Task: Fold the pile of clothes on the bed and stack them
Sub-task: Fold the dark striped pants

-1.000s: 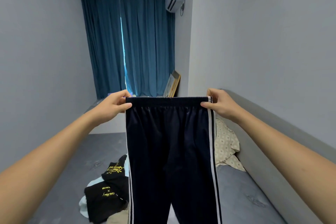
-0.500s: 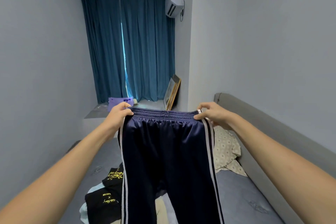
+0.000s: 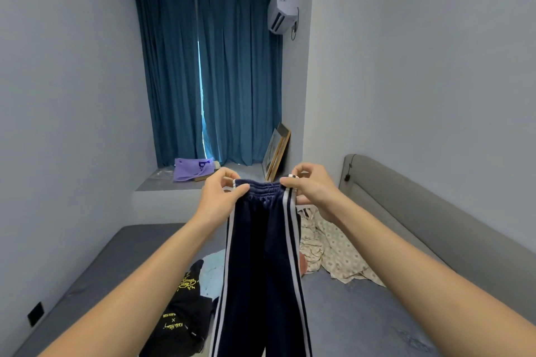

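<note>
A: Folding the track pants (image 3: 261, 264) lengthwise, by the look of it. The left hand (image 3: 219, 197) and right hand (image 3: 311, 187) each pinch a waistband corner, close together, and the pants hang over the bed (image 3: 362, 313).

B: Next move?

A: Probably matching the striped seams, then laying them flat on the mattress.

B: Any baskets or bins?

A: None visible (only a black shirt (image 3: 181, 310) and patterned cloth (image 3: 333, 249) lying loose).
</note>
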The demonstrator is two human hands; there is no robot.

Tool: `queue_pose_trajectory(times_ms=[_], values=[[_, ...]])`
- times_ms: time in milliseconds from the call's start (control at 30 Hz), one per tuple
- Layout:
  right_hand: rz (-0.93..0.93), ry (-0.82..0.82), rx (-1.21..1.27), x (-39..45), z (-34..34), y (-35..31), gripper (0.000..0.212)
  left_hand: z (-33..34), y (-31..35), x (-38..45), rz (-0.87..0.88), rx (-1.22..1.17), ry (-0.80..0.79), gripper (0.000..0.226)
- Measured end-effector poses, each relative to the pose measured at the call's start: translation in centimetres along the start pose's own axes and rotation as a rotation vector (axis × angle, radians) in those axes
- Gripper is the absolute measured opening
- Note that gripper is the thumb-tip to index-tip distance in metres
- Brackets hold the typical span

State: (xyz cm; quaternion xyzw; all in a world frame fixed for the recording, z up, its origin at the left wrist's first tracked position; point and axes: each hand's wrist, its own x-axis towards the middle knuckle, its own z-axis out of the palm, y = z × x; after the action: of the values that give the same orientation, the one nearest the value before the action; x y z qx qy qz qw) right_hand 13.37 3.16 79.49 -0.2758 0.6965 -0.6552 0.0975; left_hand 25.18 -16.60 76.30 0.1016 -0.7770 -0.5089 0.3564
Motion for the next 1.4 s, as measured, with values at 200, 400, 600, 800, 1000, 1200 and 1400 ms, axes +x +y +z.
queue_pose_trajectory(times_ms=[200,400,600,800,1000,1200,1400], values=[[0.019,-0.113,0.072,-0.9,2.6,0.0,0.016,0.9,0.3,-0.4,0.017,-0.134,-0.091,0.014],[-0.016,-0.174,0.091,-1.1,2.9,0.9,0.016,0.7,-0.2,-0.5,0.021,-0.231,0.042,0.020],[-0.060,-0.194,0.097,-1.1,4.0,0.9,0.010,0.6,0.4,0.2,0.053,-0.264,0.083,0.018],[-0.096,-0.152,0.097,-1.2,4.2,1.7,0.020,0.2,-0.7,-1.0,-0.225,-0.807,-0.083,0.033],[-0.106,-0.069,0.169,-0.3,5.3,3.0,0.022,0.2,-2.2,-1.8,-0.184,-0.747,-0.161,0.032],[-0.132,0.020,0.126,0.8,6.6,3.6,0.035,0.5,-3.3,-1.4,-0.054,-0.578,-0.191,0.038],[-0.218,0.146,-0.162,2.4,6.6,3.5,0.032,1.0,-4.5,-0.2,-0.052,-0.578,-0.142,0.039]])
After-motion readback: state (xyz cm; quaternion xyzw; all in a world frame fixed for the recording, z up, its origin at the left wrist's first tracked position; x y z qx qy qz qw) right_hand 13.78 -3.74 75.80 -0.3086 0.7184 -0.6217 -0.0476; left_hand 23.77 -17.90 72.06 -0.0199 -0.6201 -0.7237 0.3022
